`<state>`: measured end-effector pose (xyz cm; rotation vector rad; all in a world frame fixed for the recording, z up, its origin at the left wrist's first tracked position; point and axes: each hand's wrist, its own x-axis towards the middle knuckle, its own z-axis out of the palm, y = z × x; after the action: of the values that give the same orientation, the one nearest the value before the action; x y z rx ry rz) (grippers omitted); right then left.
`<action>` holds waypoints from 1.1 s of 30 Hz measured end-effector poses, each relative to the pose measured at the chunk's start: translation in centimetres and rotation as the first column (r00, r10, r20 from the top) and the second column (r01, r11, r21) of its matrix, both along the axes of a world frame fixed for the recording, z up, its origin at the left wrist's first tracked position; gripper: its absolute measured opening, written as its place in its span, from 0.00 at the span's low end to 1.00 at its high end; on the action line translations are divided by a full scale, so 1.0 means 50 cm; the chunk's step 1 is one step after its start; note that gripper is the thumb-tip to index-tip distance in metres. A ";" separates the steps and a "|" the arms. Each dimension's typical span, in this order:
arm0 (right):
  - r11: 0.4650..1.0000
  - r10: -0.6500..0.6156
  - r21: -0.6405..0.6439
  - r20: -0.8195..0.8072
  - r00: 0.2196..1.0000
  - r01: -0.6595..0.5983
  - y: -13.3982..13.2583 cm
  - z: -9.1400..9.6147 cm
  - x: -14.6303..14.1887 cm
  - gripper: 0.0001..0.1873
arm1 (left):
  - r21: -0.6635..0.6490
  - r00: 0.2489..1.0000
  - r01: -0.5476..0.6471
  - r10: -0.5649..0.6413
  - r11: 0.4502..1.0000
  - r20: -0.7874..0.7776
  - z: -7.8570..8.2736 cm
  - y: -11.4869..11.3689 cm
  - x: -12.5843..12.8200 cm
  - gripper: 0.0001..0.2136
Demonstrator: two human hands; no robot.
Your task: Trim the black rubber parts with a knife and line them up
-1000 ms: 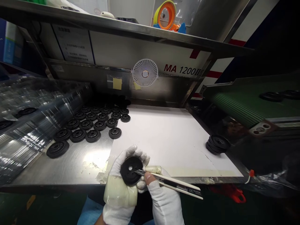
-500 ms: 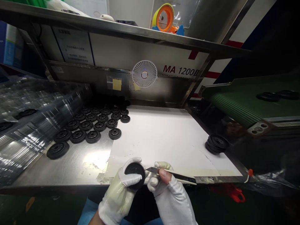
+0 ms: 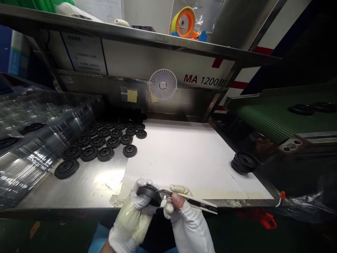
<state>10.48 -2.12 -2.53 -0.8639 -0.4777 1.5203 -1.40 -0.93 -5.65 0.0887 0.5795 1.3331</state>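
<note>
Gloved in white, my left hand [image 3: 137, 207] grips a round black ribbed disc [image 3: 149, 194], tilted so its side edge shows. My right hand [image 3: 184, 211], gloved with a bare thumb tip, is closed around a utility knife [image 3: 196, 201]. The knife's blade points left and meets or nearly meets the disc's right edge; I cannot tell whether it touches. Both hands are at the front edge of the table, over the border of a white sheet [image 3: 173, 158]. Rows of similar black discs [image 3: 105, 154] lie to the left on the metal tabletop.
Clear plastic trays [image 3: 39, 154] are stacked at the left. A small stack of black discs [image 3: 243, 162] stands on the sheet's right side. Beyond it runs a green conveyor [image 3: 271, 116] carrying discs. A small white fan [image 3: 163, 84] and an overhead shelf [image 3: 131, 33] are at the back.
My left hand has turned the disc from nearly face-on to edge-on. My right hand and the knife have shifted slightly left, with the blade following the disc's edge.
</note>
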 end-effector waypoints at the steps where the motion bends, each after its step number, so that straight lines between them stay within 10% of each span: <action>1: 1.000 0.004 -0.005 -0.014 1.000 -0.004 -0.001 0.002 -0.001 0.08 | 0.018 1.000 0.026 -0.027 0.999 0.008 0.004 0.000 0.002 0.10; 23: 0.991 0.110 0.073 0.028 0.994 -0.112 -0.017 0.019 -0.004 0.09 | 0.075 0.962 0.271 -0.273 0.960 0.026 0.050 0.000 0.011 0.09; 33: 0.961 0.224 0.109 0.227 0.948 -0.253 0.007 0.044 0.030 0.09 | -0.069 0.990 0.121 -0.115 0.990 0.085 0.042 -0.004 -0.002 0.12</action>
<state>11.97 -1.78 -0.34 -0.8895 -0.8608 1.5999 -1.49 -1.14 -3.53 0.0079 0.5466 1.1934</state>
